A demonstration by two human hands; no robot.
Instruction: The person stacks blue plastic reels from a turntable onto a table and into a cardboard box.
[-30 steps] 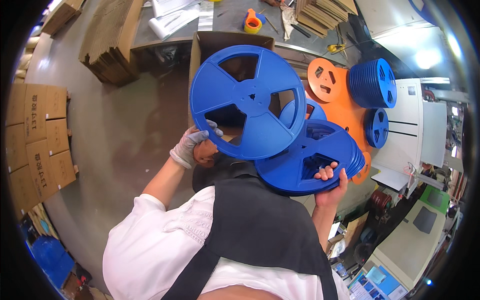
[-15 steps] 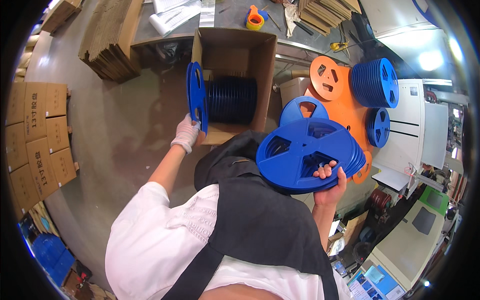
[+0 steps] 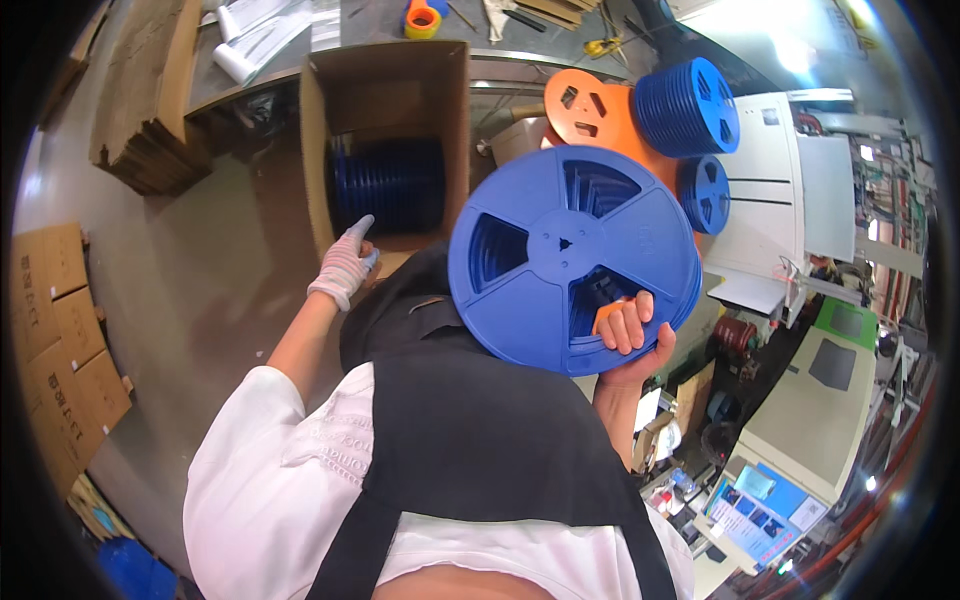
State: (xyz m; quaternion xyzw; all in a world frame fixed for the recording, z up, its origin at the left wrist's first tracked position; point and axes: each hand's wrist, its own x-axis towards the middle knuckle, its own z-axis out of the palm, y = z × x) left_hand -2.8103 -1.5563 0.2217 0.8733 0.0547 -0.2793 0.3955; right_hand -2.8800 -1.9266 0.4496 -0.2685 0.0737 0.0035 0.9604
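Note:
My right hand (image 3: 632,345), bare, grips the lower rim of a stack of blue plastic reels (image 3: 530,310), its fingers through a cut-out and its thumb at the edge. The front reel faces up, tilted, close to my apron. In a white glove, my left hand (image 3: 346,264) has its index finger stretched out and holds nothing. It is at the near left corner of an open cardboard box (image 3: 314,160). Inside that box a row of dark blue reels (image 3: 390,185) stands on edge, side by side, in shadow.
Beyond the box is a metal workbench (image 3: 370,25) with papers and an orange tape dispenser (image 3: 420,20). Orange reels (image 3: 588,95) and more blue reels (image 3: 690,105) stand at the right. Folded cardboard (image 3: 150,100) leans far left; sealed cartons (image 3: 65,330) are stacked below it.
The blue reel in my left hand has gone from it, and the row in the box now reaches its left wall. The right-hand stack has tipped more face-up. The view has shifted right.

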